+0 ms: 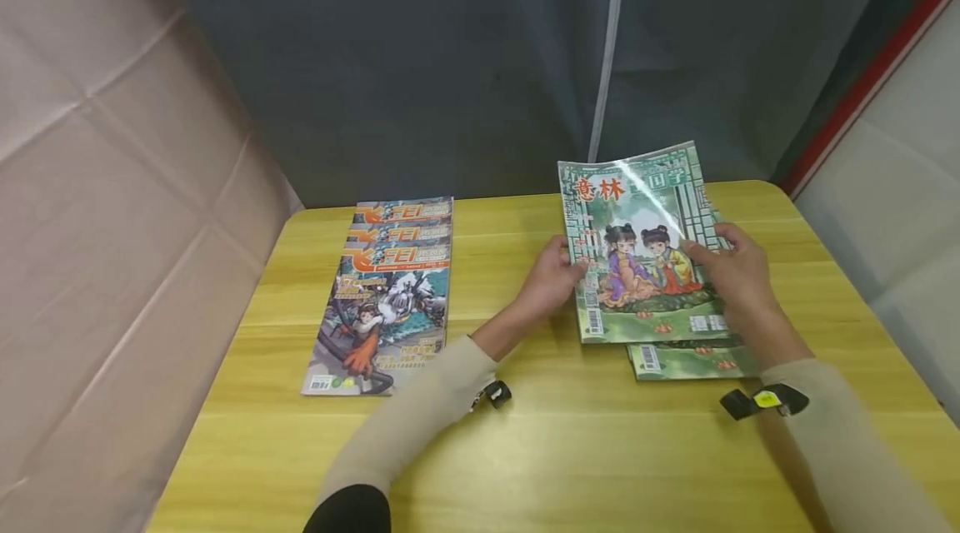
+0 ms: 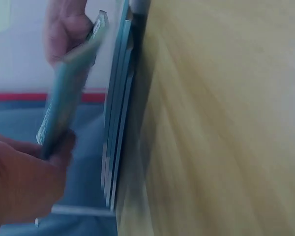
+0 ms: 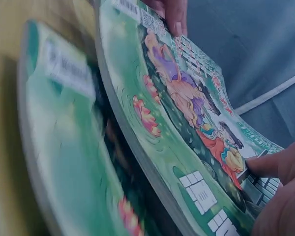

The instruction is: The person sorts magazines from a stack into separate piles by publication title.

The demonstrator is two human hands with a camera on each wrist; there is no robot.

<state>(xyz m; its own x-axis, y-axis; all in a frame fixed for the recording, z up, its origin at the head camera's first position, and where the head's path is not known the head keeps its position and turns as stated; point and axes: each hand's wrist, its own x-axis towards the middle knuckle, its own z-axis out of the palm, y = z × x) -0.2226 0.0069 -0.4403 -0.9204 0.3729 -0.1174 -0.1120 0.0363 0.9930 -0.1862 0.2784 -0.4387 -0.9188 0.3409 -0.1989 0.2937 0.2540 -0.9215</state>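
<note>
A green magazine point(image 1: 637, 258) with two cartoon girls on its cover is held above the table by both hands. My left hand point(image 1: 551, 279) pinches its left edge, and my right hand point(image 1: 738, 275) grips its right edge with the thumb on the cover. Beneath it lies a stack of similar green magazines point(image 1: 693, 361), mostly covered in the head view. From the left wrist, the stacked magazines point(image 2: 119, 113) show edge-on, with a gap between them and the held one. In the right wrist view the held cover point(image 3: 172, 113) bends slightly.
Three overlapping magazines point(image 1: 390, 308) with orange titles lie fanned at the table's left. The yellow wooden table point(image 1: 540, 450) meets a dark grey curtain point(image 1: 412, 83) behind. Pale cloth walls point(image 1: 112, 266) stand at both sides, with a red strip point(image 1: 877, 71) on the right.
</note>
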